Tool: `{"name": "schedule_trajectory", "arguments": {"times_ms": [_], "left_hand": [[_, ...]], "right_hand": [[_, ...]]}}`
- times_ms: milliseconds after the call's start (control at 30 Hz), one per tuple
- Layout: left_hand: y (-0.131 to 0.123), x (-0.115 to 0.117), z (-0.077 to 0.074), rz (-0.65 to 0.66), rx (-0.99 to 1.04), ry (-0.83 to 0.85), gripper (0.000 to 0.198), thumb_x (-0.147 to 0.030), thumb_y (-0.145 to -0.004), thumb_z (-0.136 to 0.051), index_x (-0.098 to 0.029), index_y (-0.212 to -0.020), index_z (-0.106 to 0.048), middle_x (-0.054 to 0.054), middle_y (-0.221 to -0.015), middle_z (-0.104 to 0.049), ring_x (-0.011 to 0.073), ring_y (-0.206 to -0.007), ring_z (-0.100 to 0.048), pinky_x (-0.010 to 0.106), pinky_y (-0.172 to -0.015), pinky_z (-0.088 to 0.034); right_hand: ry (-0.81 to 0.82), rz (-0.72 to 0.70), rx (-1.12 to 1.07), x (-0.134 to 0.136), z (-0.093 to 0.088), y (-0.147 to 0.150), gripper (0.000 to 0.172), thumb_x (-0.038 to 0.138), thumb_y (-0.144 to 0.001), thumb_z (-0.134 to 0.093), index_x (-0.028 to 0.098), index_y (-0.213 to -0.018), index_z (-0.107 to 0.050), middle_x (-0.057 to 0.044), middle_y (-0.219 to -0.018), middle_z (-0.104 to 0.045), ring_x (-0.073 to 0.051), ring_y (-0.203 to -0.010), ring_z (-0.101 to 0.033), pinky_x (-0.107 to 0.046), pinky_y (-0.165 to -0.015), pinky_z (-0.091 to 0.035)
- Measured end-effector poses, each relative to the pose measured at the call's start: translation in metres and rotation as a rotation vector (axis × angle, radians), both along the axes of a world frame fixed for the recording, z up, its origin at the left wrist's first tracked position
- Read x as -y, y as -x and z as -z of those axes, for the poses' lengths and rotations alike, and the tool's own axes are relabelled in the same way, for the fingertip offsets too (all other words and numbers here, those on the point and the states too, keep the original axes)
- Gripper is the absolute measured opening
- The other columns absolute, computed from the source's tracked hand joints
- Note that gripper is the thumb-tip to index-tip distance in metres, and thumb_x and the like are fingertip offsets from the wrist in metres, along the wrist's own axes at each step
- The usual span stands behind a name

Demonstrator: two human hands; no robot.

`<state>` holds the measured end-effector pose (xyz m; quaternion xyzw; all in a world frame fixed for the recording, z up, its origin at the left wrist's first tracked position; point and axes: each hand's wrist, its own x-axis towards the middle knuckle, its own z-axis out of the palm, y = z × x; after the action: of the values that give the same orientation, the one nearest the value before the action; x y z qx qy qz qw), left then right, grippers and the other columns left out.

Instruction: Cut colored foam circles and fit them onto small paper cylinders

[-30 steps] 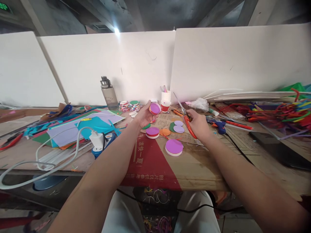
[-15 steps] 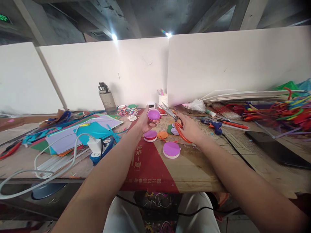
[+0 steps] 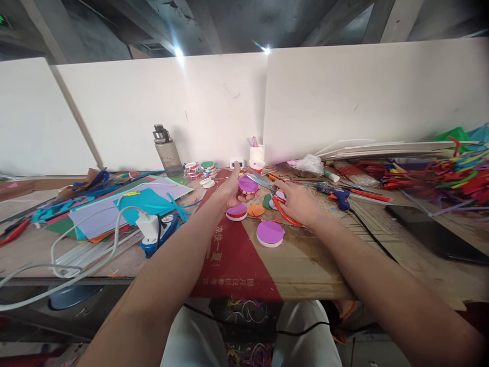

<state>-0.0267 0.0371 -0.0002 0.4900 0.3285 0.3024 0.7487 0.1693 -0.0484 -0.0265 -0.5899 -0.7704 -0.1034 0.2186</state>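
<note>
My left hand [image 3: 234,189] is closed round a small round piece with a purple top [image 3: 249,184]. Fingers of my right hand [image 3: 296,201] are wrapped round the orange handles of a pair of scissors [image 3: 263,181], whose blades lie over the edge of the purple top. Below my hands sit a purple-topped disc [image 3: 270,233] with a white side and another purple disc [image 3: 237,211] with a red and white side. Orange paper circles [image 3: 256,209] and a green paper circle [image 3: 267,201] lie between them, partly hidden by the scissors.
Coloured paper sheets [image 3: 95,214], a plug on a power strip [image 3: 160,234] and a bottle [image 3: 168,153] are on the left. A cup of pens [image 3: 256,152] stands at the back. On the right lie a glue gun [image 3: 338,198], a black phone-like slab [image 3: 435,232] and many coloured strips [image 3: 451,176].
The purple-topped piece in my left hand has moved slightly right and tilted. The scissor blades, held clear of it before, now reach over its edge.
</note>
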Motion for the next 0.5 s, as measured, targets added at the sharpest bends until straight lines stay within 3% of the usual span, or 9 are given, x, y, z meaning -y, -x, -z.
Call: {"name": "schedule_trajectory", "arguments": {"times_ms": [500], "left_hand": [[0.0033,-0.0039,0.0028,0.005,-0.059,0.003,0.097,-0.088,-0.076,-0.005,-0.012,-0.084,-0.065,0.015,-0.054,-0.062,0.0114,-0.034,-0.045,0.018,-0.028,-0.015]], "right_hand": [[0.009,0.022,0.032,-0.0023,0.0003,-0.0018,0.049,0.026,-0.089,-0.052,0.02,-0.137,-0.057,-0.013,-0.114,-0.074,-0.028,-0.097,-0.068,-0.032,-0.078,-0.048]]}}
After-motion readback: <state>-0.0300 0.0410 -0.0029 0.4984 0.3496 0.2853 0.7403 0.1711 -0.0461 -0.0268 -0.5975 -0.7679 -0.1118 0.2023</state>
